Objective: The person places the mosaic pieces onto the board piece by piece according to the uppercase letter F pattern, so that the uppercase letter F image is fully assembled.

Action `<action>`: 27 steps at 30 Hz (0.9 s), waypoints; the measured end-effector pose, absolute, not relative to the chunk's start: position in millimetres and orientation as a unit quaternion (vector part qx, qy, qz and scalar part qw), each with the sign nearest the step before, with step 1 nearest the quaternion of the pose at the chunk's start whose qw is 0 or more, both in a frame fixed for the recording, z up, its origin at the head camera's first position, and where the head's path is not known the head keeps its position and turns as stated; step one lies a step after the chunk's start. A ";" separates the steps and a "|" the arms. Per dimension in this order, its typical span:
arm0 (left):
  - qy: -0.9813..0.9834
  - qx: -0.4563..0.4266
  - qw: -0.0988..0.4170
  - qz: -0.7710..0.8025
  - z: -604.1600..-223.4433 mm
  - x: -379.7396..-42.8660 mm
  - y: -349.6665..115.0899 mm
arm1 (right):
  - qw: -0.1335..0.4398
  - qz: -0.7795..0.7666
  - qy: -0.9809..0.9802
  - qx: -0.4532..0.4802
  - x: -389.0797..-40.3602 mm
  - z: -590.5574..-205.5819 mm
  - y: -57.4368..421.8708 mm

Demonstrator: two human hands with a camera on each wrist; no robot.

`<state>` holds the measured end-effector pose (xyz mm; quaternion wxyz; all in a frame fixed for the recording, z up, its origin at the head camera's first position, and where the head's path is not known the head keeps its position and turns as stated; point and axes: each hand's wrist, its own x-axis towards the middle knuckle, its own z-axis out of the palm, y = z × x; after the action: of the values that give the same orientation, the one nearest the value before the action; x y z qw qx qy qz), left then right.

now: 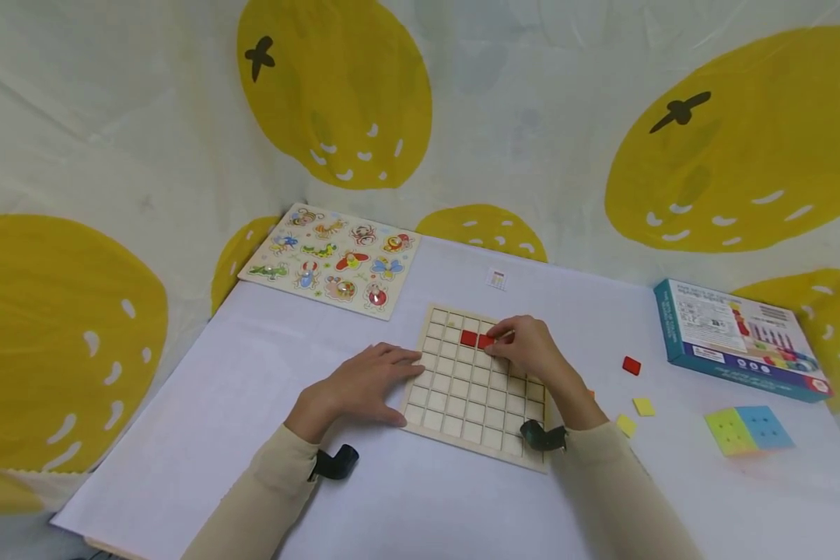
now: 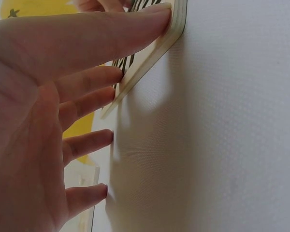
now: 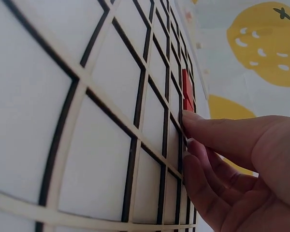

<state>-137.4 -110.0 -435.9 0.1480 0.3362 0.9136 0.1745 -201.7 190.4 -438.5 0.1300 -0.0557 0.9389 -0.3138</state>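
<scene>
A wooden grid board (image 1: 455, 386) with square cells lies on the table. One red square tile (image 1: 468, 338) sits in a cell of its upper rows. Just right of it is a second red square tile (image 1: 485, 341), pinched by the thumb and fingers of my right hand (image 1: 528, 346); in the right wrist view the thumb tip covers part of this tile. My left hand (image 1: 367, 385) is spread at the board's left edge. Its thumb (image 2: 135, 30) rests on the board's rim in the left wrist view, and its fingers are nearly straight.
Right of the board lie another red tile (image 1: 631, 365), yellow tiles (image 1: 644, 407) and an orange piece partly behind the right wrist. Further right are a colourful cube (image 1: 749, 430) and a teal box (image 1: 742, 338). An insect puzzle board (image 1: 329, 260) and a small printed card (image 1: 496, 278) lie toward the back.
</scene>
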 end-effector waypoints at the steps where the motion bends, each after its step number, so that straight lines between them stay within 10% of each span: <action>1: 0.914 0.336 0.148 0.174 -435.7 -137.3 -109.7 | 0.130 -0.314 0.939 -0.055 -201.7 -438.6 190.6; 27: 0.916 0.326 0.157 0.176 -438.5 -138.8 -109.5 | 0.135 -0.327 0.934 -0.052 -189.3 -428.4 220.2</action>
<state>-138.8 -109.5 -438.5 0.1568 0.3258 0.9156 0.1762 -189.3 220.2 -428.4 0.1351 -0.0516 0.9339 -0.3269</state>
